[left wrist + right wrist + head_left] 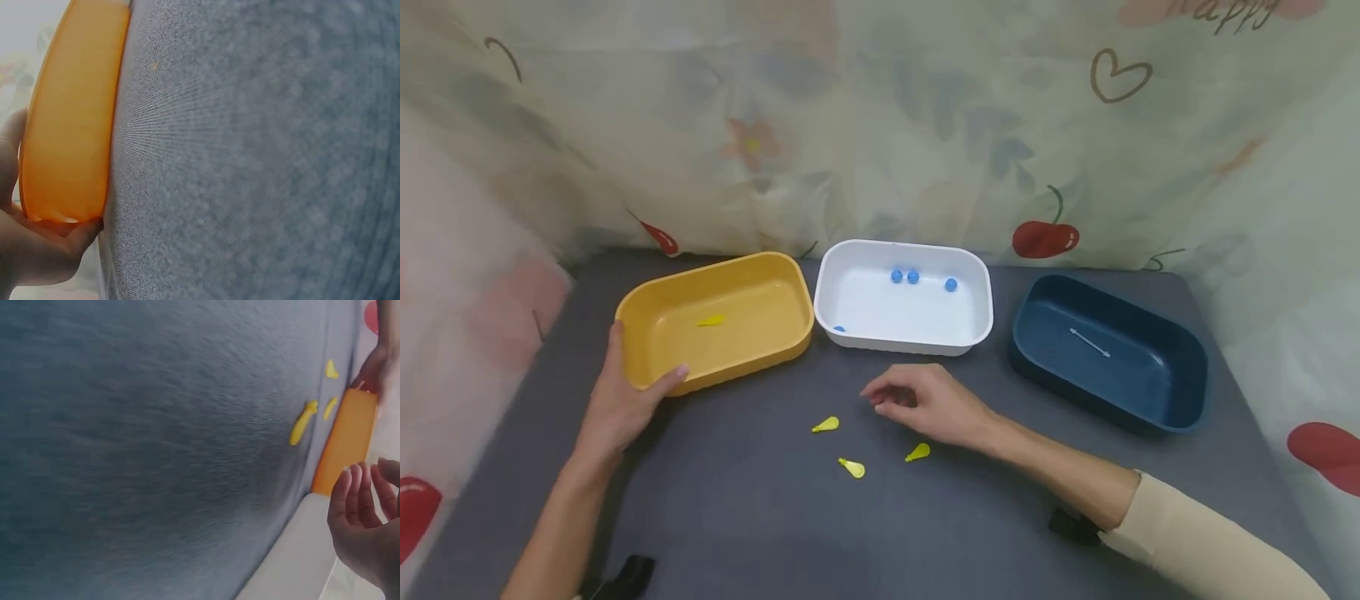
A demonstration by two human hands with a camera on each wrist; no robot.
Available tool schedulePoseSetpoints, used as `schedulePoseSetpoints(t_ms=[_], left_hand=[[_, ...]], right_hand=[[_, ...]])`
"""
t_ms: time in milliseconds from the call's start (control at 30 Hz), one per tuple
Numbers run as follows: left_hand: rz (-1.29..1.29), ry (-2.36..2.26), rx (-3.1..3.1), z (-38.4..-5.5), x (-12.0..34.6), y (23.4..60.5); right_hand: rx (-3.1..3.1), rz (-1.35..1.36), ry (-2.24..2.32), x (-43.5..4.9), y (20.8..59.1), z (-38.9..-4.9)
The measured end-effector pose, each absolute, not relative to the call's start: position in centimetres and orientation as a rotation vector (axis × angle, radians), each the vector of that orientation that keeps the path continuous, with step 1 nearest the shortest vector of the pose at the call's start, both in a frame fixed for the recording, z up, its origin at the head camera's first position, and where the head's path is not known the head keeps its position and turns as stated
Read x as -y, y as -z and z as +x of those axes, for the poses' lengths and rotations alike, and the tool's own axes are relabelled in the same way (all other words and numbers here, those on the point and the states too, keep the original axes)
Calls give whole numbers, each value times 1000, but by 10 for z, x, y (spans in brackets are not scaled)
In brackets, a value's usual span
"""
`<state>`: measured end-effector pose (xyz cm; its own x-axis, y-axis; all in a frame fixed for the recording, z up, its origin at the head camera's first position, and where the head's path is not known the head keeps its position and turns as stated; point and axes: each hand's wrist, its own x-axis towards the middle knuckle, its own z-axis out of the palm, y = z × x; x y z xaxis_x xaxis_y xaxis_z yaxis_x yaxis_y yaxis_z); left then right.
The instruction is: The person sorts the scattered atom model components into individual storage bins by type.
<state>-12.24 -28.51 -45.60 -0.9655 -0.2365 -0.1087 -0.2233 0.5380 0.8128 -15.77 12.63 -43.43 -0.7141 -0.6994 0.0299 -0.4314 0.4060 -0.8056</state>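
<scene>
My left hand point(617, 408) grips the near left corner of a yellow tub point(722, 367), its thumb at the front wall and its fingers along the left side. The left wrist view shows the hand cupped around the end of the tub point(75, 119). One small yellow piece point(711, 320) lies inside. My right hand point(932, 402) hovers over the grey table with loosely curled fingers and nothing visible between them. Near it lie three small yellow bulb-shaped pieces: one piece point(826, 424) to its left, another point(852, 468) closer to me, and a third point(917, 452) just below the hand.
A white tub point(902, 343) with several blue balls point(913, 277) stands at the back middle, close beside the yellow one. At the right, a dark blue tub point(1075, 392) holds a thin light-coloured rod point(1090, 342). A patterned curtain point(880, 125) hangs behind the table.
</scene>
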Motion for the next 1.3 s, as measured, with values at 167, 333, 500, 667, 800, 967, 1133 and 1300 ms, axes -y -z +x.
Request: schedulePoseSetpoints(t_ms=[167, 333, 500, 667, 800, 967, 1133, 1300], left_hand=[[422, 1425, 2741, -120, 287, 455], [434, 1420, 2744, -118, 288, 451], [457, 1424, 2750, -116, 288, 450], [466, 1420, 2744, -116, 286, 450], [445, 1430, 2724, -117, 286, 450], [434, 1429, 2715, -120, 286, 450], [439, 1431, 2717, -121, 284, 452], [433, 1434, 2732, -121, 281, 454]], right_hand=[[-2363, -928, 1163, -141, 436, -153], [-2379, -923, 1159, -155, 435, -151], [-2392, -917, 1108, -165, 442, -145], [-2414, -908, 1072, -168, 452, -137], [-2447, -916, 1077, -168, 458, -133], [-2511, -969, 1044, -167, 465, -129], [-2597, -1004, 988, -166, 471, -124], [-2616, -986, 957, -165, 474, -117]])
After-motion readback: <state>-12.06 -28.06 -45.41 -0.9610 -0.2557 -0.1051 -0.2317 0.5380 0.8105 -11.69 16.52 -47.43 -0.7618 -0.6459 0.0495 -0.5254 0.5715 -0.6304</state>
